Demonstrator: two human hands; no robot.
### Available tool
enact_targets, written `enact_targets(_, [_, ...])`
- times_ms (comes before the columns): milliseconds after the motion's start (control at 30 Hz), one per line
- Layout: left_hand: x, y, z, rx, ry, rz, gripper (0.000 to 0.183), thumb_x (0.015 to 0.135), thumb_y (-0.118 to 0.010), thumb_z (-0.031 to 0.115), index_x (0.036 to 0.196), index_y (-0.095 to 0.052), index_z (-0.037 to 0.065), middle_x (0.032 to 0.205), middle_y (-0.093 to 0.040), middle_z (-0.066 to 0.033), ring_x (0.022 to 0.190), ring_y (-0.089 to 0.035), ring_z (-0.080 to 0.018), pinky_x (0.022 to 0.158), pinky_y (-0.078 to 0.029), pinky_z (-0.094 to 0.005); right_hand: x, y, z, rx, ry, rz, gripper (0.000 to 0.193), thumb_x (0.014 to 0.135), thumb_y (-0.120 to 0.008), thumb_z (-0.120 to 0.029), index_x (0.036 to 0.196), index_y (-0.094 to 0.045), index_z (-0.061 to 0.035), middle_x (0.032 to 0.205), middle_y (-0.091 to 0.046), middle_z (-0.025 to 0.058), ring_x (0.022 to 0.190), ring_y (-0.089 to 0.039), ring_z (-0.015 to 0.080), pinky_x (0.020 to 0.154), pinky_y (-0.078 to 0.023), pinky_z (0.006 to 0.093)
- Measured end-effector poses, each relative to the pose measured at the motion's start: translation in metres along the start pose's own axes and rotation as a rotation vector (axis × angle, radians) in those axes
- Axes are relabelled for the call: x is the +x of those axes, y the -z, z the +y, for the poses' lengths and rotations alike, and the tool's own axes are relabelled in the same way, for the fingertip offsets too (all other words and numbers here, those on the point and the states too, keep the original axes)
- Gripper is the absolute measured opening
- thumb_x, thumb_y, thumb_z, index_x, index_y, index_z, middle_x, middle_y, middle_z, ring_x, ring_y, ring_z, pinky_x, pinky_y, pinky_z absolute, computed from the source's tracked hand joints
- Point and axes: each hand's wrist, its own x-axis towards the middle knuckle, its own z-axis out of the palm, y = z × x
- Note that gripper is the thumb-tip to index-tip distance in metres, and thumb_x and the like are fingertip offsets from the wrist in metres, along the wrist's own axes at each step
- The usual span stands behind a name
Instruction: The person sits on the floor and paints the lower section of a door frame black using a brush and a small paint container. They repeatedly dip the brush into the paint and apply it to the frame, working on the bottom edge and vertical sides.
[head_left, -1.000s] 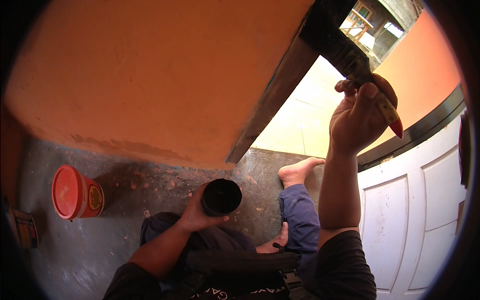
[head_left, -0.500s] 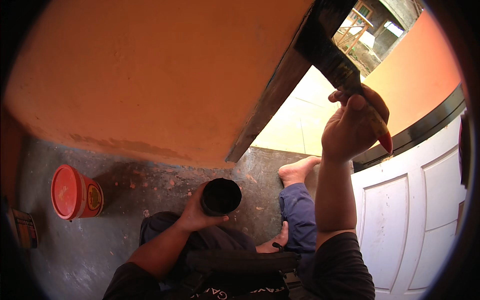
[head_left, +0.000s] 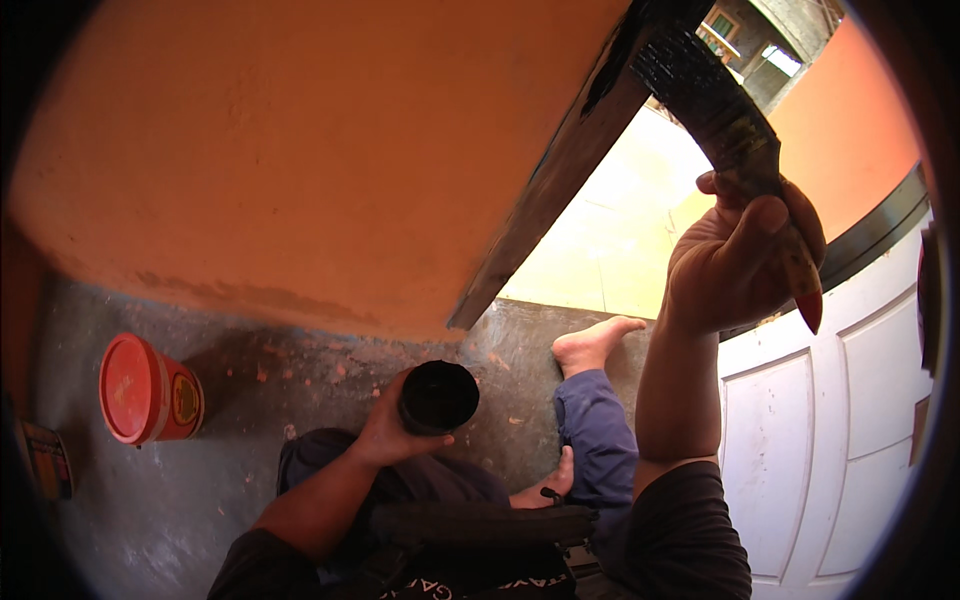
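Wrapped round the handle of a wide paintbrush [head_left: 715,105], my right hand [head_left: 745,255] is raised at the upper right. Dark wet paint coats the bristles, and the handle ends in a red tip. The bristle end lies at the right edge of a wooden door frame [head_left: 560,190]; whether it touches cannot be told. Black paint covers the upper part of that frame, while bare brown wood shows lower down. Low in front of me, my left hand [head_left: 395,425] grips a dark cup [head_left: 440,398] from its side. The inside of the cup looks black.
An orange wall [head_left: 300,150] stands left of the frame. On the grey floor [head_left: 250,490], at the left, is a red lidded bucket [head_left: 150,390], with a dark box [head_left: 45,460] at the far left. A white panelled door [head_left: 800,450] is on the right. My bare foot [head_left: 595,345] rests by the doorway.
My right hand has shifted right and slightly down with the paintbrush, drawing the bristles towards the frame's right edge. A black painted patch now shows there. My left hand still holds the cup.
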Motion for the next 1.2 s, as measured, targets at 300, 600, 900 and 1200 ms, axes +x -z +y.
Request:
enact_targets(300, [0.001, 0.000, -0.002, -0.033, 0.010, -0.007, 0.102, 0.061, -0.098, 0.015, 0.146, -0.043, 0.002, 0.137, -0.058, -0.0152, 0.131, -0.055, -0.0259, 0.111, -0.044, -0.0423, 0.011, -0.021, 0.009, 0.027, -0.001, 0.173, 0.030, 0.099, -0.070, -0.017, 0.116, -0.056, 0.0031, 0.089, -0.072, 0.0174, 0.071, -0.072, 0.0229, 0.063, -0.062, 0.0320])
enact_targets(600, [0.001, 0.000, -0.002, -0.065, 0.013, -0.011, 0.101, 0.062, -0.098, 0.014, 0.146, -0.043, 0.003, 0.137, -0.058, -0.0146, 0.132, -0.054, -0.0255, 0.111, -0.044, -0.0423, -0.001, -0.012, 0.011, -0.140, 0.020, 0.045, 0.037, 0.100, -0.069, -0.023, 0.118, -0.050, 0.0033, 0.093, -0.068, 0.0194, 0.071, -0.073, 0.0275, 0.066, -0.065, 0.0366])
enact_targets(900, [0.000, -0.001, 0.002, -0.051, 0.009, 0.000, 0.101, 0.061, -0.098, 0.014, 0.146, -0.043, 0.003, 0.137, -0.058, -0.0149, 0.131, -0.055, -0.0259, 0.111, -0.044, -0.0420, -0.009, -0.017, 0.010, -0.124, 0.009, 0.065, 0.037, 0.100, -0.070, -0.025, 0.118, -0.051, 0.0013, 0.095, -0.068, 0.0185, 0.072, -0.073, 0.0260, 0.064, -0.063, 0.0362])
enact_targets(1200, [0.000, 0.000, -0.001, -0.020, 0.008, -0.001, 0.102, 0.061, -0.098, 0.015, 0.146, -0.043, 0.002, 0.137, -0.058, -0.0155, 0.131, -0.055, -0.0268, 0.111, -0.044, -0.0426, -0.015, -0.020, 0.007, -0.028, -0.018, 0.098, 0.026, 0.095, -0.072, -0.008, 0.113, -0.057, 0.0025, 0.096, -0.068, 0.0161, 0.074, -0.070, 0.0186, 0.068, -0.060, 0.0297])
